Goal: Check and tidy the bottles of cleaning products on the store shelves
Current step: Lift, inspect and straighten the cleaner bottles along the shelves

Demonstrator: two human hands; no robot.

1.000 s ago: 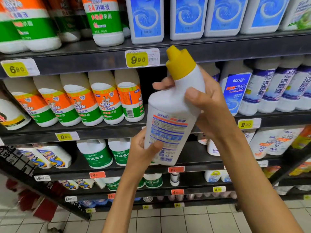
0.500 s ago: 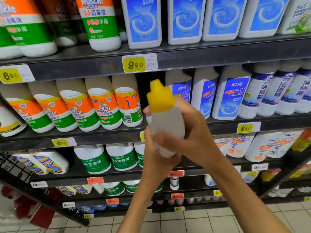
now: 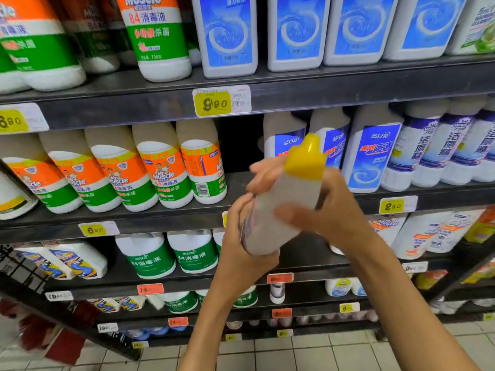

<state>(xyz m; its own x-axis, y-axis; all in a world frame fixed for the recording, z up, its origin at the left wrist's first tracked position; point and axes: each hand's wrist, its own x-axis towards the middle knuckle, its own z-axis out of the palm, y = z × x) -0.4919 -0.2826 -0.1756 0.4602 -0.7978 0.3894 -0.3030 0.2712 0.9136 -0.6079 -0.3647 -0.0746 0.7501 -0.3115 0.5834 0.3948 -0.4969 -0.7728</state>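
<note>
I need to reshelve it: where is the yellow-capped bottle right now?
In the head view, right of centre, the yellow-capped bottle is held off the shelves by the left hand and right hand, before the blue-labelled bottles.

Held bottle [image 3: 281,210]: white, yellow cap [image 3: 305,159]. Centre-left row [image 3: 115,172]: white, orange-and-green labels. Top-right jugs [image 3: 294,33]: white, blue swirl labels. Shelves [image 3: 348,87] dark grey; price tags [image 3: 214,103] yellow, lower ones [image 3: 150,289] red. Floor [image 3: 294,354]: pale tiles.

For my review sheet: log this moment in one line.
both hands grip yellow-capped bottle | left hand base | right hand body | shelf gap behind
</note>
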